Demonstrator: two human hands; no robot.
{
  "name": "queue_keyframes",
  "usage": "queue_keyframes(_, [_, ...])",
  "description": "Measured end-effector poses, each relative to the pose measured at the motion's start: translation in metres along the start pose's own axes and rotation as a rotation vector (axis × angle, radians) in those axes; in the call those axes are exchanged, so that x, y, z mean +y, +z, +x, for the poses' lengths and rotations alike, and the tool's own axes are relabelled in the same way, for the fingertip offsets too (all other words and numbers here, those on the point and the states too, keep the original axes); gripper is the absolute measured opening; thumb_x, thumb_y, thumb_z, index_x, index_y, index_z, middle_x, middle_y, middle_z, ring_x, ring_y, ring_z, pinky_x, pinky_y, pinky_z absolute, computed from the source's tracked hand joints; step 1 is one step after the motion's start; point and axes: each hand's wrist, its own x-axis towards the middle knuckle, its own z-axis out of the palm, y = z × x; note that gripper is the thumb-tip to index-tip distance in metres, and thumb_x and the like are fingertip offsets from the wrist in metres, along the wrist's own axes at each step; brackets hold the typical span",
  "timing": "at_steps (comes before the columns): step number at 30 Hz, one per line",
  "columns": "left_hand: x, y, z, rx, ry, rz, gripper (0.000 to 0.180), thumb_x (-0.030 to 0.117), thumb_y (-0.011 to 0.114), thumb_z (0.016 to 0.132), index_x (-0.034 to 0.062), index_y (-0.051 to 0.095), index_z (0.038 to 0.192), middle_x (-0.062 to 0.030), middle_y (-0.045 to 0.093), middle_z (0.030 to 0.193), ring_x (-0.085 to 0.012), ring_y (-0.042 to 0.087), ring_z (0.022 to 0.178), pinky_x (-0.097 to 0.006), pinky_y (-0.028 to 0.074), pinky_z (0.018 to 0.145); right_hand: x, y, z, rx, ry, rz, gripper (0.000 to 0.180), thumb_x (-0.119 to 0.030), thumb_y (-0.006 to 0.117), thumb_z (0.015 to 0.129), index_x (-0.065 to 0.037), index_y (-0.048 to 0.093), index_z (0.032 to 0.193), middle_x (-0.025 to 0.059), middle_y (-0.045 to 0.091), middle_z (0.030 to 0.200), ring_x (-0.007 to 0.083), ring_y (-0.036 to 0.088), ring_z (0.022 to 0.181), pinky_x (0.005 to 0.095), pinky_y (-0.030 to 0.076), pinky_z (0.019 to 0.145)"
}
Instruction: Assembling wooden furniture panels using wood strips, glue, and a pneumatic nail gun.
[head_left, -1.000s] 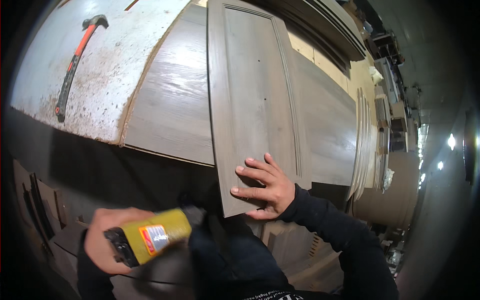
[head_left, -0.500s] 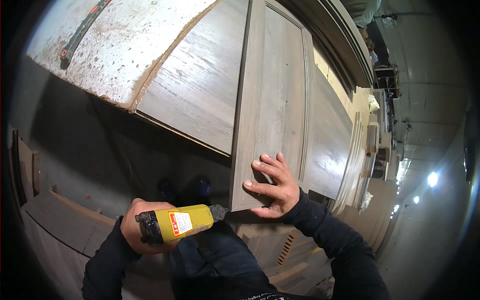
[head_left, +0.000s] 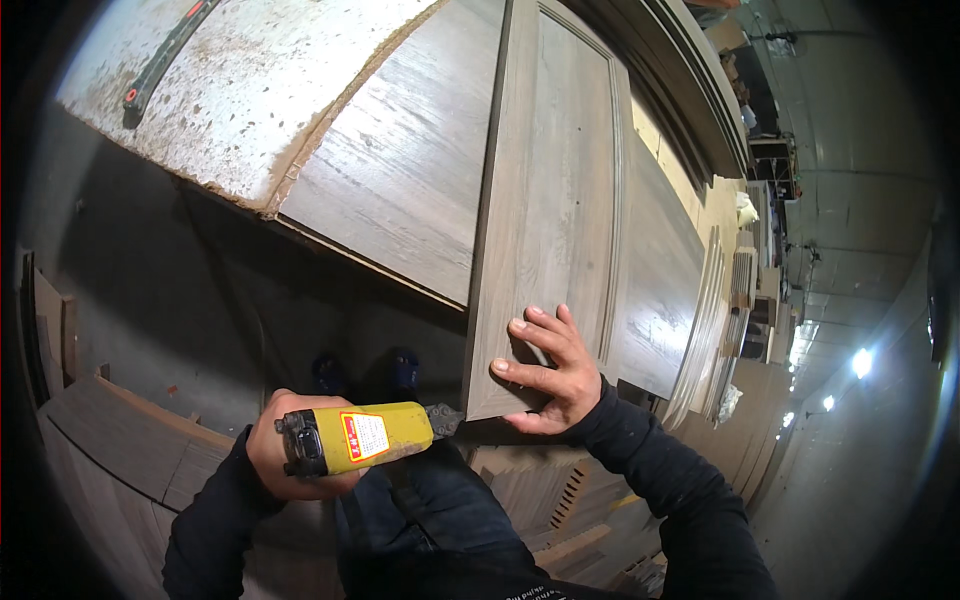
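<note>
My left hand [head_left: 268, 448] is closed around a yellow nail gun [head_left: 405, 428] with a black end cap. The gun lies sideways, its dark metal nose at the near left corner of a grey-brown wood-grain cabinet door [head_left: 560, 170]; whether the nose touches the edge I cannot tell. My right hand [head_left: 556, 378] rests on the near end of this door, fingers spread over its face and thumb by the near edge. The door has a raised frame and a recessed middle. It lies across other flat wood-grain panels [head_left: 395, 150], its near end jutting past them.
At the far left a black and red bar-shaped tool [head_left: 160, 70] lies on a worn white board [head_left: 250, 90]. Dark framed pieces [head_left: 690, 90] are stacked at the far right. More panels [head_left: 110, 440] stand low at the left, and slatted pieces [head_left: 570, 495] lie below my right arm.
The nail gun and my left hand have shifted slightly to the right and up with the door's corner. My right hand keeps its place on the door. The view has shifted a little.
</note>
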Motion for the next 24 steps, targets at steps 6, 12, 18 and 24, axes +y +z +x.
queue_keyframes(6, [-0.003, 0.005, -0.001, 0.002, 0.01, 0.013, 0.03, 0.015, 0.07, 0.061, -0.003, 0.061, 0.083, -0.0139, 0.065, 0.078, -0.0198, 0.065, 0.07, -0.025, 0.05, 0.064, 0.0, 0.001, -0.004, 0.001, 0.002, -0.014, 0.051, -0.042, 0.066, 0.062, -0.025, 0.061, 0.109, 0.0099, 0.045, 0.127, 0.0314, 0.035, 0.122, 0.0534, 0.016, 0.101])
queue_keyframes(12, [-0.003, 0.002, -0.001, 0.055, 0.017, 0.02, 0.031, 0.016, 0.07, 0.06, -0.0037, 0.061, 0.082, -0.0144, 0.065, 0.078, -0.0202, 0.065, 0.07, -0.026, 0.05, 0.064, 0.002, 0.007, 0.001, 0.007, -0.012, -0.012, 0.051, -0.043, 0.066, 0.062, -0.025, 0.061, 0.109, 0.0097, 0.045, 0.127, 0.0312, 0.035, 0.122, 0.0532, 0.016, 0.101])
queue_keyframes(18, [-0.029, 0.009, -0.013, 0.068, 0.058, 0.219, 0.04, 0.017, 0.073, 0.059, -0.0019, 0.058, 0.091, -0.0124, 0.064, 0.085, -0.0196, 0.063, 0.078, -0.026, 0.048, 0.069, -0.001, -0.011, -0.002, 0.033, 0.014, -0.046, 0.049, -0.038, 0.067, 0.062, -0.025, 0.061, 0.109, 0.0105, 0.045, 0.126, 0.0305, 0.035, 0.123, 0.0529, 0.016, 0.101])
queue_keyframes(24, [0.008, 0.006, -0.03, 0.283, 0.019, 0.347, 0.028, 0.01, 0.064, 0.072, 0.0047, 0.058, 0.099, -0.0161, 0.06, 0.088, -0.0284, 0.059, 0.08, -0.037, 0.046, 0.07, -0.002, -0.002, -0.001, 0.001, -0.031, 0.104, 0.051, -0.03, 0.065, 0.069, -0.017, 0.054, 0.117, 0.0139, 0.039, 0.131, 0.0332, 0.034, 0.123, 0.0522, 0.016, 0.101])
